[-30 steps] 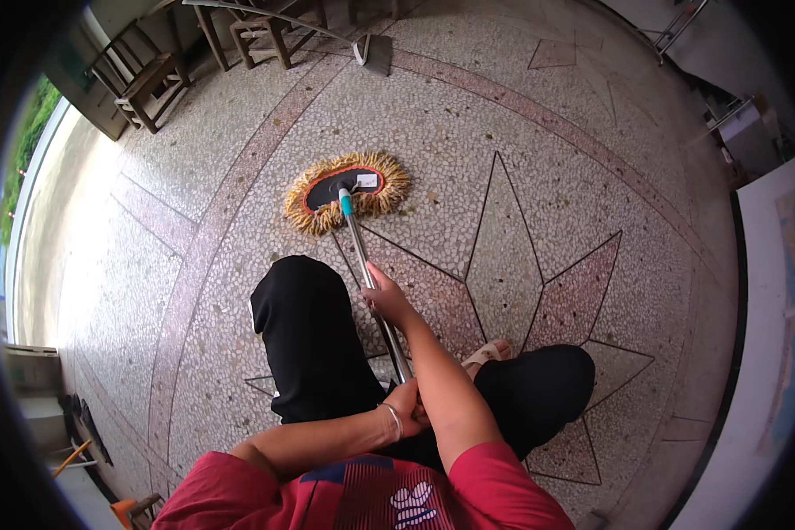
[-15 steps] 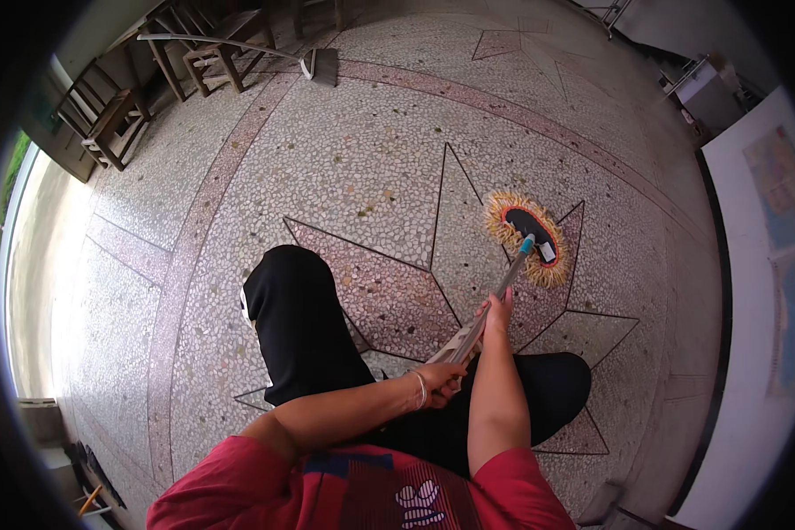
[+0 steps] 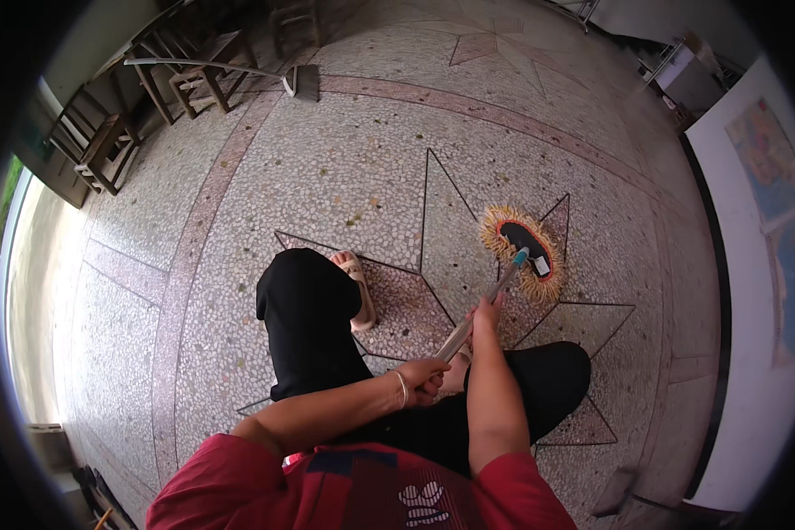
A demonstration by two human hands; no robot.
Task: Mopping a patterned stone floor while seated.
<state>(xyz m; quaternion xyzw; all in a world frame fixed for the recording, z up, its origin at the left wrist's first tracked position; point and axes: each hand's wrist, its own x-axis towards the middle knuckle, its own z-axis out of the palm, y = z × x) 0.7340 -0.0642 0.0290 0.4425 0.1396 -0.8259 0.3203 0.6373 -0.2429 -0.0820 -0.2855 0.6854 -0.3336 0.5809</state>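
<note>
A single head-worn fisheye view looks steeply down from standing height. The person's own red shirt (image 3: 362, 486) fills the lower edge close to the lens, and the terrazzo floor (image 3: 371, 168) spreads ahead and well below. Straight lines bend toward the dark rim. Wooden chairs (image 3: 106, 146) sit far off at upper left, a white wall (image 3: 751, 291) at right.

Mop (image 3: 521, 252): yellow-fringed oval head flat on terrazzo, metal handle tilted.

Speckled terrazzo floor (image 3: 344, 177) w/ dull sheen, fringed yarn mop head (image 3: 521, 252), smooth metal handle (image 3: 477, 318), wooden chairs (image 3: 199, 75)
</note>
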